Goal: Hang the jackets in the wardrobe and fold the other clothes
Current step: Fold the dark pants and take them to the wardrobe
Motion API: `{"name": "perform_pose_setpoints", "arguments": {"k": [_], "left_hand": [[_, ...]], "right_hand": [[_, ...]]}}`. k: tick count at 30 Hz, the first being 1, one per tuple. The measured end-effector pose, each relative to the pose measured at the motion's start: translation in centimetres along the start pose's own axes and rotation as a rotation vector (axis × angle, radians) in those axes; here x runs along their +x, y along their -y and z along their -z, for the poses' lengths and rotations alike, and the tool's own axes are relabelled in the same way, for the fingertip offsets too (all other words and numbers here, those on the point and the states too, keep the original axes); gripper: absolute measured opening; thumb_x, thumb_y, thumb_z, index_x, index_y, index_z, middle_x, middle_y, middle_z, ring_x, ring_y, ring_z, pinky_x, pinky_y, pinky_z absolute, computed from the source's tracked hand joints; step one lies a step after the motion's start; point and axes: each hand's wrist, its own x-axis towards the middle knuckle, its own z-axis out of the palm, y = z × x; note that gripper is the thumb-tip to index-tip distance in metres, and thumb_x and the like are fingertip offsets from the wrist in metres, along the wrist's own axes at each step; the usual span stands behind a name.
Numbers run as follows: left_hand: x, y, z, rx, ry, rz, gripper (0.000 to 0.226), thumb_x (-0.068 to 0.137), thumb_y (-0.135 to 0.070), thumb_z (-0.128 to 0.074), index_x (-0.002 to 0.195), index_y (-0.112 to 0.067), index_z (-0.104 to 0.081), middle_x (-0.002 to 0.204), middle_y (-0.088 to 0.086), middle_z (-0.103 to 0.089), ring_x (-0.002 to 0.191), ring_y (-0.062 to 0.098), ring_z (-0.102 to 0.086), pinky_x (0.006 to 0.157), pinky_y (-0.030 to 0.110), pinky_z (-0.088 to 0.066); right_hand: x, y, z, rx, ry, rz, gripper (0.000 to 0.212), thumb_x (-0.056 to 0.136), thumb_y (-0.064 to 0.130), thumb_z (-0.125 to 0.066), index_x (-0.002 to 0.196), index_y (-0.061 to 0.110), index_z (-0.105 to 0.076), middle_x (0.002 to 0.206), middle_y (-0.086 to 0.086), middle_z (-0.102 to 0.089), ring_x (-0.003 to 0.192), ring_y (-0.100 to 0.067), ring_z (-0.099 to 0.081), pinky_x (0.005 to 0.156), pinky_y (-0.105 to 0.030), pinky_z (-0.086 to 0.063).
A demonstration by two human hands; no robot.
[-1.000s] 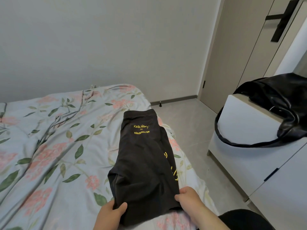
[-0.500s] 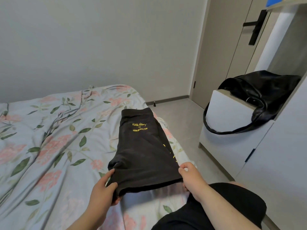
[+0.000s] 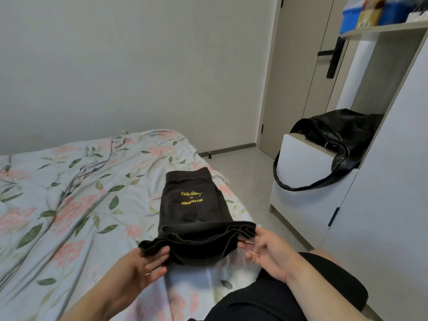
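Note:
A pair of black shorts (image 3: 192, 205) with yellow lettering lies on the floral bedsheet (image 3: 69, 205), near the bed's right edge, waistband pointing away from me. Its near hem is lifted off the sheet and bunched. My left hand (image 3: 148, 262) pinches the hem's left corner, thumb on top and fingers underneath. My right hand (image 3: 264, 249) holds the right corner of the hem with thumb and fingertips, palm turned left. No jacket is in sight.
A white cabinet (image 3: 301, 205) stands right of the bed with a black leather bag (image 3: 333, 140) on top. Beige wardrobe doors (image 3: 298, 77) with a black handle fill the far right corner. A shelf (image 3: 382, 26) above holds blue boxes. My leg in black (image 3: 278, 297) is at the lower right.
Both hands have raised the shorts' near hem off the bed and carried it a little toward the waistband. The view has swung right, showing more of the cabinet and the shelf.

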Motion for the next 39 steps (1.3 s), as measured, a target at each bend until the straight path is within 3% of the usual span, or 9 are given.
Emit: {"name": "perform_pose_setpoints", "arguments": {"k": [4, 8, 12, 17, 24, 28, 30, 33, 39], "left_hand": [[0.5, -0.4, -0.5, 0.727, -0.122, -0.23, 0.02, 0.083, 0.005, -0.067, 0.088, -0.014, -0.072, 0.081, 0.011, -0.074, 0.072, 0.016, -0.07, 0.057, 0.028, -0.05], [1.1, -0.8, -1.1, 1.006, -0.204, -0.484, 0.033, 0.078, -0.006, -0.074, 0.053, -0.018, -0.058, 0.058, 0.009, -0.054, 0.051, 0.014, -0.049, 0.054, 0.021, -0.038], [1.5, -1.3, -1.6, 0.63, -0.149, -0.432, 0.016, 0.093, 0.002, -0.06, 0.082, -0.007, -0.069, 0.067, 0.002, -0.069, 0.059, 0.005, -0.065, 0.051, 0.011, -0.047], [0.9, -2.9, -2.0, 0.464, 0.015, -0.276, 0.017, 0.095, -0.008, -0.062, 0.081, -0.008, -0.072, 0.078, 0.017, -0.071, 0.067, 0.028, -0.068, 0.056, 0.033, -0.051], [-0.9, -5.6, -0.8, 0.475, 0.732, 0.175, 0.041, 0.089, -0.004, -0.067, 0.12, 0.019, -0.053, 0.116, 0.027, -0.062, 0.112, 0.036, -0.056, 0.101, 0.045, -0.04], [-0.1, -5.6, -0.6, 0.213, 0.918, 0.203, 0.044, 0.091, 0.009, -0.052, 0.13, 0.023, -0.038, 0.127, 0.031, -0.053, 0.12, 0.041, -0.053, 0.108, 0.051, -0.032], [0.7, -5.5, -0.5, 0.171, 0.808, 0.149, 0.045, 0.089, 0.008, -0.057, 0.13, 0.018, -0.044, 0.133, 0.034, -0.052, 0.122, 0.045, -0.053, 0.106, 0.051, -0.039], [3.4, -5.2, 0.6, 0.238, 0.267, -0.008, 0.05, 0.064, -0.012, -0.087, 0.111, -0.007, -0.071, 0.124, 0.024, -0.064, 0.111, 0.039, -0.065, 0.091, 0.048, -0.051], [10.5, -5.0, 0.3, 0.215, -0.171, -0.19, 0.02, 0.088, -0.014, -0.069, 0.107, -0.019, -0.072, 0.106, 0.007, -0.075, 0.097, 0.027, -0.072, 0.084, 0.043, -0.054]], "right_hand": [[0.5, -0.7, -0.4, -0.314, -0.146, 0.096, 0.025, 0.093, -0.004, -0.057, 0.106, 0.013, -0.07, 0.09, -0.006, -0.076, 0.081, -0.016, -0.072, 0.064, -0.023, -0.049], [0.9, -0.7, -0.3, -0.419, -0.266, 0.209, 0.012, 0.092, 0.016, -0.067, 0.09, 0.023, -0.078, 0.082, 0.006, -0.075, 0.074, -0.004, -0.066, 0.067, -0.019, -0.044], [0.7, 0.2, -0.9, -0.413, -0.207, 0.28, 0.024, 0.094, 0.011, -0.06, 0.084, 0.024, -0.078, 0.091, 0.003, -0.077, 0.086, -0.006, -0.07, 0.077, -0.024, -0.045], [-0.8, 2.2, -1.3, -0.495, -0.095, 0.227, 0.02, 0.095, 0.007, -0.055, 0.096, 0.013, -0.074, 0.091, -0.001, -0.077, 0.085, -0.011, -0.071, 0.077, -0.022, -0.049], [-4.7, 7.2, -1.9, -0.726, 0.353, -0.281, 0.001, 0.081, 0.008, -0.065, 0.081, 0.007, -0.065, 0.078, -0.008, -0.067, 0.074, -0.022, -0.064, 0.073, -0.031, -0.049], [-3.7, 6.8, -2.0, -0.524, 0.364, -0.248, 0.034, 0.084, 0.005, -0.065, 0.114, -0.01, -0.06, 0.107, -0.026, -0.062, 0.1, -0.036, -0.06, 0.092, -0.043, -0.048], [-2.2, 6.0, -2.0, -0.394, 0.242, -0.162, 0.027, 0.092, 0.004, -0.058, 0.117, -0.006, -0.064, 0.115, -0.025, -0.066, 0.106, -0.036, -0.063, 0.1, -0.046, -0.047], [1.0, 4.9, -1.8, -0.319, -0.006, -0.049, 0.025, 0.099, 0.006, -0.049, 0.118, 0.008, -0.066, 0.11, -0.015, -0.073, 0.102, -0.028, -0.071, 0.087, -0.039, -0.056], [9.3, 4.0, -3.5, -0.531, -0.271, 0.008, 0.029, 0.093, 0.005, -0.045, 0.1, 0.022, -0.068, 0.09, -0.001, -0.077, 0.088, -0.02, -0.073, 0.084, -0.04, -0.058]]}}
